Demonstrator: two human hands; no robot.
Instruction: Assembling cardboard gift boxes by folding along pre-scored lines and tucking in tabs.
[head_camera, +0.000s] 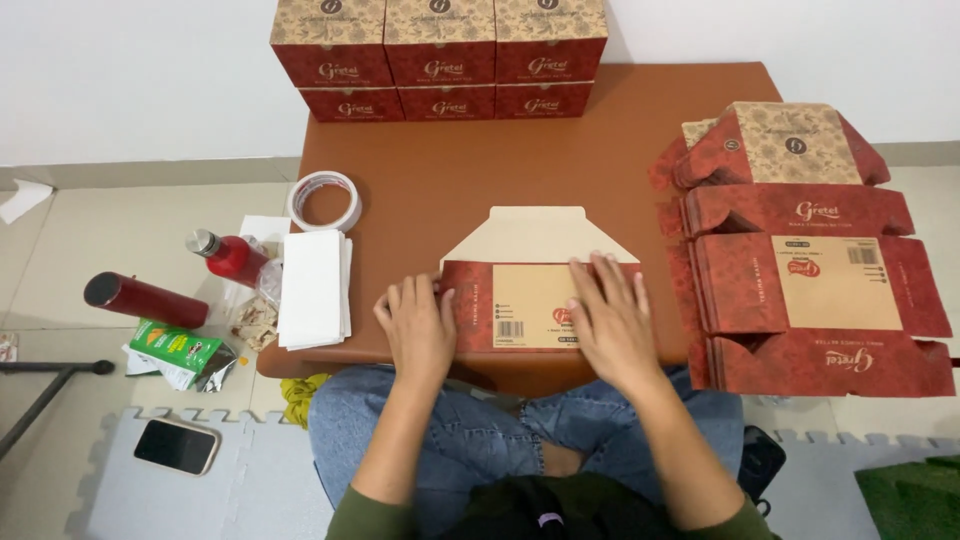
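Note:
A flat, partly folded red and tan cardboard box (524, 300) lies on the brown table (440, 170) near its front edge, its cream flap pointing away from me. My left hand (417, 325) rests palm down on the box's left end, fingers spread. My right hand (608, 315) presses flat on the box's right part. Neither hand grips anything.
A pile of unfolded red box blanks (810, 250) lies at the table's right. Assembled boxes (440, 55) are stacked at the back. A tape roll (325, 200) and white sheets (312, 288) sit at left. On the floor: red bottles (230, 255), a phone (176, 446).

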